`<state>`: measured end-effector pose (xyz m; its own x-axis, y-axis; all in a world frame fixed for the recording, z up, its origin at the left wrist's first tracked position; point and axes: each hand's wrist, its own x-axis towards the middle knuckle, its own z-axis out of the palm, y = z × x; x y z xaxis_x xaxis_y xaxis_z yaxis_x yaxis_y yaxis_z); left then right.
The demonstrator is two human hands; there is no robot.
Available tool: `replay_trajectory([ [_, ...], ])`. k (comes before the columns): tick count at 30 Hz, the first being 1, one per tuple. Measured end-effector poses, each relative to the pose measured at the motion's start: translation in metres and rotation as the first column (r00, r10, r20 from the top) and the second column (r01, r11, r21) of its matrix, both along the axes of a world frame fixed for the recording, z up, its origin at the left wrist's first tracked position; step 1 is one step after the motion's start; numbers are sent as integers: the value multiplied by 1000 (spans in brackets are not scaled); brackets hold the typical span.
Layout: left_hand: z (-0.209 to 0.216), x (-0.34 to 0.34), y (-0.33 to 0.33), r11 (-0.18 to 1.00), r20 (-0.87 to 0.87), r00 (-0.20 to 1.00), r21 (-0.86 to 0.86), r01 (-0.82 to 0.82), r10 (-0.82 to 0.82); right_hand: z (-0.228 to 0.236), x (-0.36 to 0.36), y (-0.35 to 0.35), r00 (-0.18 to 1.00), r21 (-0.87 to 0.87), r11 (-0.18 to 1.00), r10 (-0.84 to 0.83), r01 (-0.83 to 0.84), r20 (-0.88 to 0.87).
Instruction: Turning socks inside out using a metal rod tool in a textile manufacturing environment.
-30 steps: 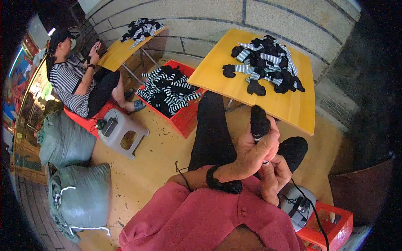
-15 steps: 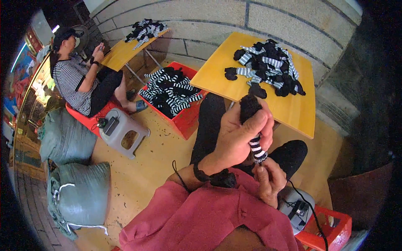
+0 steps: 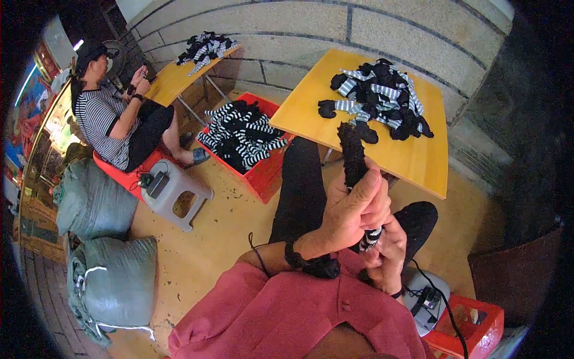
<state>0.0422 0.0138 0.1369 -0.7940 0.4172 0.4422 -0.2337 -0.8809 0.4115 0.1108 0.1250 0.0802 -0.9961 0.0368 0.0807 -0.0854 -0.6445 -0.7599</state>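
A sock-like knitted piece (image 3: 353, 152), black at the top and striped black and white lower down, stands almost upright in front of my chest. My left hand (image 3: 354, 209) is wrapped round its middle, thumb across the front. Just below, my right hand (image 3: 388, 257) pinches around the striped lower end, which shows only in part between the two hands. Beyond them, similar black and grey-striped pieces (image 3: 382, 96) lie heaped on the yellow table (image 3: 302, 105).
A red crate (image 3: 263, 185) full of striped knits stands left of my knees. Another person (image 3: 110, 116) sits farther left at a second yellow table (image 3: 164, 84). Stuffed green sacks (image 3: 116, 281) and a grey stool (image 3: 179, 194) stand on the left; a red stool-like frame (image 3: 472, 335) is at lower right.
My left hand has slid down the knitted piece, so more of its black part stands out above. My right hand has come up closer beneath it, covering more of the striped end.
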Motion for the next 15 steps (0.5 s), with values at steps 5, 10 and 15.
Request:
replay_trajectory([
  [5, 13, -3, -10, 985, -98, 988, -115, -128, 117, 1, 0, -1, 1000, -35, 999, 10, -10, 19],
  [10, 23, -20, -30, 998, -75, 996, 53, -41, 45, -11, 10, 1, 997, 95, 995, -35, 42, -71],
  [15, 28, -20, -26, 984, 22, 984, 27, -176, 175, -27, 19, 9, 952, 504, 809, -237, 303, -193],
])
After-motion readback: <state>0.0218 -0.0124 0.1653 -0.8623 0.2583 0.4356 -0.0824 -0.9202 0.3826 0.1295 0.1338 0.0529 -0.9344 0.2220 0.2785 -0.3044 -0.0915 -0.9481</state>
